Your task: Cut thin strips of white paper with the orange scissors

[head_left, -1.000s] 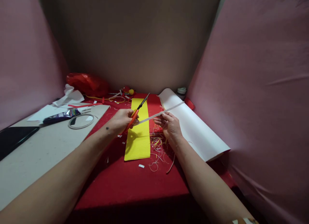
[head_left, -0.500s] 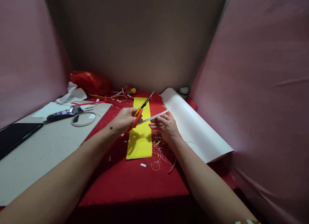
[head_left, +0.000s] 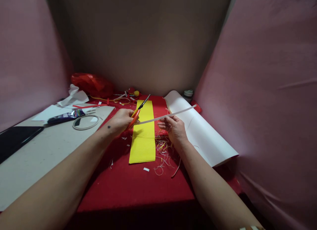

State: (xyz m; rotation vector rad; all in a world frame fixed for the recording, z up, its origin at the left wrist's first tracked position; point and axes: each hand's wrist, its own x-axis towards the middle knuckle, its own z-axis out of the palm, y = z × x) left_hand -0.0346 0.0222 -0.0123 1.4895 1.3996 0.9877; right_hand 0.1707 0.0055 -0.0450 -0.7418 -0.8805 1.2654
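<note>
Scissors (head_left: 135, 118) with orange and yellow handles are in my left hand (head_left: 122, 119), their dark blades closed and pointing up and away. A thin whitish strip (head_left: 158, 118) runs from the fingers of that hand across to the right. My right hand (head_left: 176, 127) pinches the strip near its middle, and its far end sticks out past the fingers. Beneath both hands lies a yellow corrugated sheet (head_left: 142, 147) on the red cloth (head_left: 138, 190). Part of the strip's left end is hidden by my left fingers.
A rolled white sheet (head_left: 203, 134) lies to the right, near loose threads (head_left: 163, 150). On the left, a pale board (head_left: 49, 160) bears a dark tube (head_left: 65, 117), a ring of grey cord (head_left: 86, 128) and a black flat object (head_left: 18, 139). A red plastic bag (head_left: 91, 84) sits behind.
My left hand and the scissors have shifted slightly left. More of the strip now extends beyond my right hand, which has moved slightly right.
</note>
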